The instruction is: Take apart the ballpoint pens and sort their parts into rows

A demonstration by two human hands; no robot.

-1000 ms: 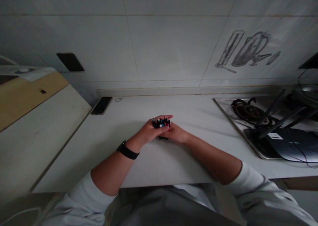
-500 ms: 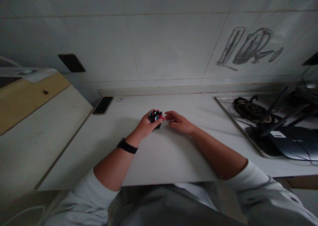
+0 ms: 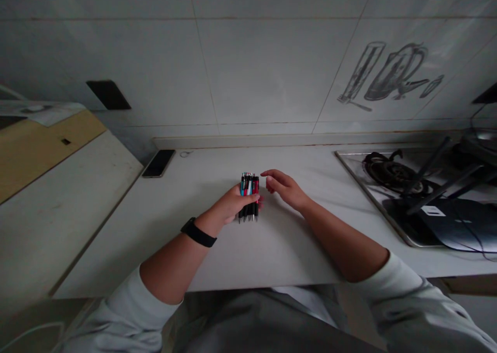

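Note:
A bunch of pens point(image 3: 249, 187) in black, red, blue and white shows in the middle of the view, tips toward me. My left hand point(image 3: 233, 203) is closed around them, with the thumb laid across the front of the barrels. The fingers behind the bunch are mostly hidden. Just right of the pens, my right hand point(image 3: 285, 188) holds nothing; its index finger is stretched toward them without touching, and the other fingers curl loosely. Both hands are over the white countertop point(image 3: 225, 260).
A phone point(image 3: 159, 163) lies at the back left, with a small ring-shaped item point(image 3: 186, 154) beside it. On the right is a gas stove point(image 3: 396, 172) with a dark panel point(image 3: 462, 221) on it. A white-topped cabinet point(image 3: 70, 182) stands at the left.
The pens, earlier seen end-on in my left hand, have tilted so their lengths and tips show. My right hand has drawn slightly away to the right.

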